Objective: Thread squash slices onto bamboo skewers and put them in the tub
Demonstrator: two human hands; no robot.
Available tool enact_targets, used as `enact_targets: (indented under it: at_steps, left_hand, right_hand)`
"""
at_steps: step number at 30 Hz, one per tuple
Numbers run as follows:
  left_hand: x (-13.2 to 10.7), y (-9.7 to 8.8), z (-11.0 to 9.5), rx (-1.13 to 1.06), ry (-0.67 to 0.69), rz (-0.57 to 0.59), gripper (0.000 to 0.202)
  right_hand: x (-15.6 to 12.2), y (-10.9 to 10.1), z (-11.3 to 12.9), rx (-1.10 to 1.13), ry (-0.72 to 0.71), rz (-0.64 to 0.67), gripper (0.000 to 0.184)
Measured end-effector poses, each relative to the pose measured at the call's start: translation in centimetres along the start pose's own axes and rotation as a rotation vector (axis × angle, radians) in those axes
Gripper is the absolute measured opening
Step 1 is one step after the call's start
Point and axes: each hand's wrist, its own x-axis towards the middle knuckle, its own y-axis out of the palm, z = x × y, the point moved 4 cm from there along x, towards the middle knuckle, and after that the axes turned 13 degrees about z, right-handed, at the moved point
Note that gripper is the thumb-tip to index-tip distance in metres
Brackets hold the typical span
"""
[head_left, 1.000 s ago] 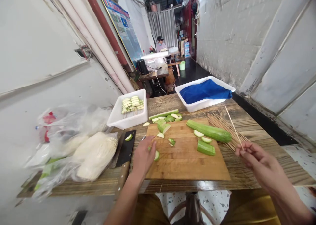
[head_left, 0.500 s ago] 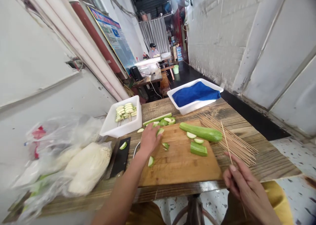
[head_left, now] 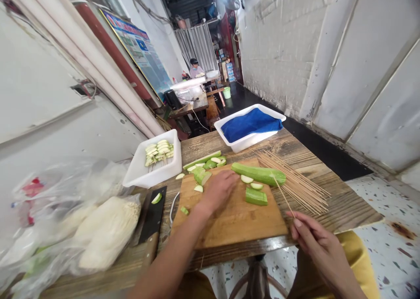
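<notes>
My right hand [head_left: 316,238] pinches a thin bamboo skewer [head_left: 284,197] near the table's front edge, its tip slanting up to the left. Reaching across the wooden cutting board [head_left: 236,231], my left hand [head_left: 221,187] has bent, partly hidden fingers near two zucchini slices [head_left: 246,179]; nothing shows in it. Beside the slices lie a long zucchini [head_left: 260,175] and a short sliced zucchini block [head_left: 256,197]. Past the left hand, cut zucchini pieces [head_left: 211,163] are heaped at the board's back edge, and a chunk [head_left: 201,175] sits at its left.
Loose skewers [head_left: 298,183] fan out on the right. A white tub [head_left: 131,176] holds skewered slices; another white tray [head_left: 241,146] has a blue cloth [head_left: 251,125]. Left of the board lie a cleaver [head_left: 152,218] and bagged pale food [head_left: 108,233]. A person [head_left: 196,69] sits far back.
My left hand has moved right across the board, away from the chunk and pile at the left, toward the slices. The right hand still holds the skewer. The view has shifted slightly.
</notes>
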Motion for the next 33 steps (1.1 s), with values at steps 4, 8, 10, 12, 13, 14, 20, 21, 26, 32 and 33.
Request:
enact_targets:
  at_steps: [4,8,10,12,13,14,20,21,26,32,33]
  left_hand:
    - [2.2,1.0,-2.0,-0.015,0.066,0.054,0.028]
    - [3.1,1.1,-2.3,-0.014,0.023,0.077,0.022]
    - [3.2,1.1,-2.3,-0.022,0.005,0.089,0.02]
    - [3.3,1.1,-2.2,-0.042,-0.002,0.118,0.019]
    - [3.4,1.1,-2.2,-0.054,-0.005,0.139,0.019]
    - [3.4,1.2,-2.1,-0.066,-0.008,0.16,0.019]
    - [3.7,1.4,-1.9,-0.112,-0.051,0.187,0.018]
    - [3.7,1.4,-1.9,-0.116,-0.055,0.186,0.018]
    - [3.4,1.6,-2.1,-0.153,-0.162,0.186,0.015]
    - [2.6,1.1,-1.4,-0.315,-0.285,0.172,0.012]
    - [2.5,1.0,-1.2,-0.376,-0.282,0.158,0.011]
  right_hand:
    - [-0.1,0.1,-0.3,-0.032,-0.021,0.032,0.032]
    - [-0.3,-0.3,-0.7,-0.087,-0.023,0.052,0.032]
    - [-0.4,-0.6,-0.8,-0.113,-0.026,0.046,0.032]
    - [-0.4,-0.7,-0.7,-0.136,-0.031,0.035,0.031]
    - [-0.4,-0.7,-0.7,-0.144,-0.036,0.032,0.032]
    - [-0.4,-0.6,-0.6,-0.15,-0.04,0.033,0.032]
    - [-0.3,-0.1,-0.6,-0.174,-0.056,0.052,0.032]
    - [-0.3,-0.1,-0.6,-0.177,-0.054,0.051,0.032]
    - [-0.3,-0.1,-1.0,-0.169,-0.045,0.059,0.033]
    - [-0.1,0.5,-1.5,-0.046,0.013,0.128,0.036]
    - [-0.2,0.7,-1.5,-0.015,0.028,0.157,0.037]
